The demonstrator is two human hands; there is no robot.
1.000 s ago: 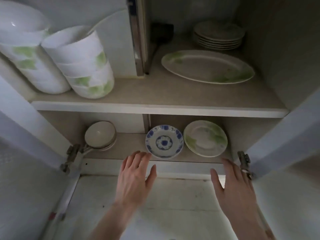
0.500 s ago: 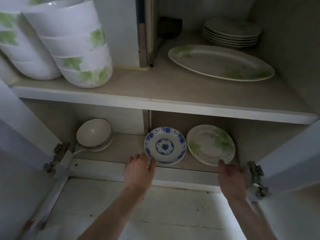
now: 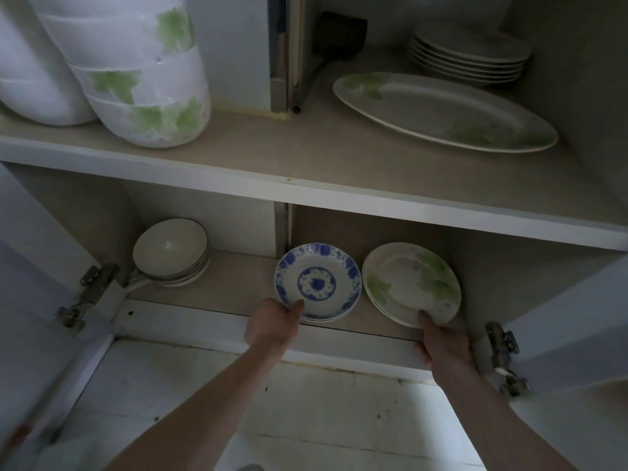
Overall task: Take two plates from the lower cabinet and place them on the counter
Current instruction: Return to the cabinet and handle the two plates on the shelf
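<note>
Two plates sit side by side on the lower shelf [image 3: 238,273]: the blue-patterned plate [image 3: 317,282], atop others, and the green-leaf plate [image 3: 411,283]. My left hand [image 3: 273,322] pinches the blue one's near rim, thumb on top. My right hand [image 3: 445,341] grips the green one's near edge. Stacked bowls [image 3: 171,251] rest farther left.

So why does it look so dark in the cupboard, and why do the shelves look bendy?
Head view: dim light, so the lower shelf sits in shadow around the blue plate and green-leaf plate; the white bowls look brightest. Wide-angle lens bends the shelf edges. Both hands look fairly sharp.
</note>
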